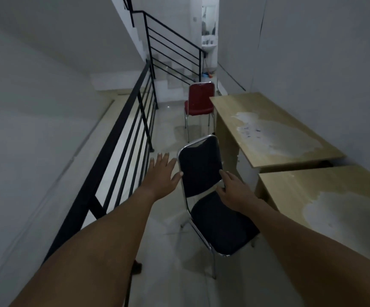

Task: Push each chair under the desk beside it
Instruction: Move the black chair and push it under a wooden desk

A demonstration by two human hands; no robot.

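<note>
Reaching for the black chair [204,173], a person spreads the left hand [163,173] flat beside its backrest while the right hand [232,190] curls over the backrest's right edge. The chair stands clear of the near desk [326,196] at three o'clock; the red chair [199,99] waits at twelve beside the far desk [268,127].

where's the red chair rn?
In the head view, the red chair stands upper centre, at the far end of the farther desk, beyond the black chair, near the stair railing.
</note>
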